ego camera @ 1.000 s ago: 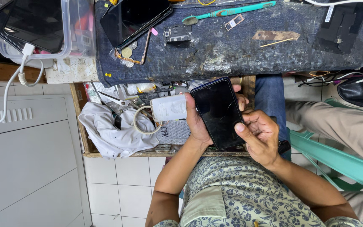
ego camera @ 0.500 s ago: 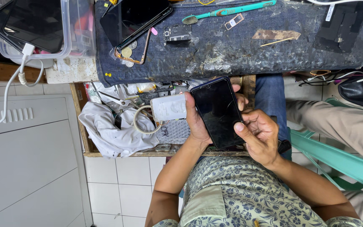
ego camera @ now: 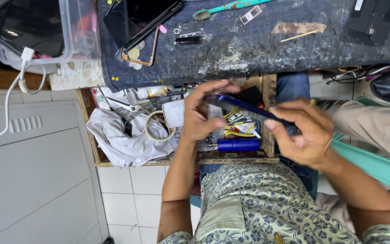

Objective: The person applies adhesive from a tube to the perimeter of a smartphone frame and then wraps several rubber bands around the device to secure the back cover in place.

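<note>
I hold a dark blue phone (ego camera: 244, 107) edge-on between both hands, over an open wooden drawer (ego camera: 181, 160). My left hand (ego camera: 201, 115) grips its left end with fingers curled over the top. My right hand (ego camera: 301, 133) pinches its right end, thumb along the edge. The phone's screen is turned away from view, only its thin side shows.
The drawer holds a white cloth (ego camera: 123, 140), a tape roll (ego camera: 156, 126), scissors (ego camera: 123, 105), a blue cylinder (ego camera: 239, 144) and small tools. Above lies a dark work mat (ego camera: 258, 43) with another phone (ego camera: 145, 20), coins, a toothbrush (ego camera: 231, 7). A clear tub (ego camera: 75, 36) stands left.
The phone was held flat with its dark screen facing up; now it is turned on edge and stretched between both hands, which have moved apart. The view is closer.
</note>
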